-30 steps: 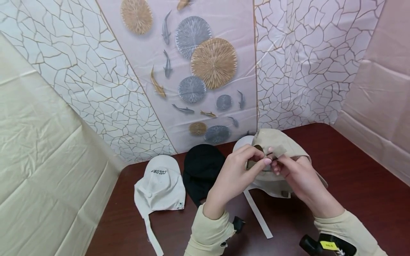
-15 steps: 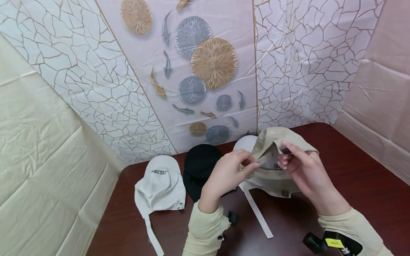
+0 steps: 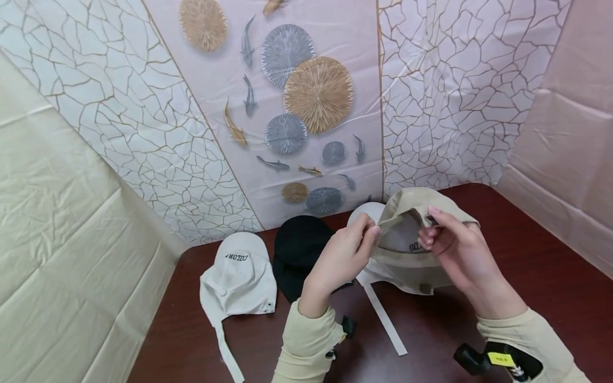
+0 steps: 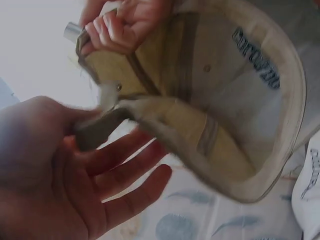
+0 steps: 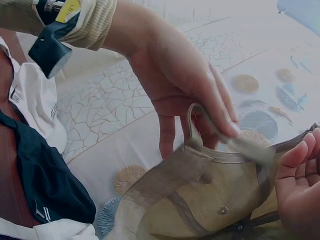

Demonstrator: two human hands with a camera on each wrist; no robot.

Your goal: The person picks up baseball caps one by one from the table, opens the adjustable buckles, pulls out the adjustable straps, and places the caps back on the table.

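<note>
A beige cap point(image 3: 416, 199) is held up in both hands, its inside and back opening toward me. My left hand point(image 3: 337, 260) pinches the strap point(image 5: 202, 125) on one side of the opening between thumb and forefinger. In the left wrist view its other fingers point(image 4: 130, 172) stretch out below. My right hand point(image 3: 462, 252) grips the opposite side of the opening with curled fingers. Beside these fingers a small metal buckle point(image 4: 73, 31) shows in the left wrist view. Dark lettering point(image 4: 255, 57) is visible through the cap.
Under and behind the held cap lies a white cap point(image 3: 366, 210) with a long loose strap point(image 3: 385, 319). A black cap point(image 3: 301, 250) and another white cap point(image 3: 239, 282) lie to the left on the dark red table point(image 3: 177, 314). Patterned cloth point(image 3: 325, 96) hangs behind.
My hands have drawn apart from their meeting point at the strap. The left moved left, the right slightly right, and the cap's back opening now spreads wide.
</note>
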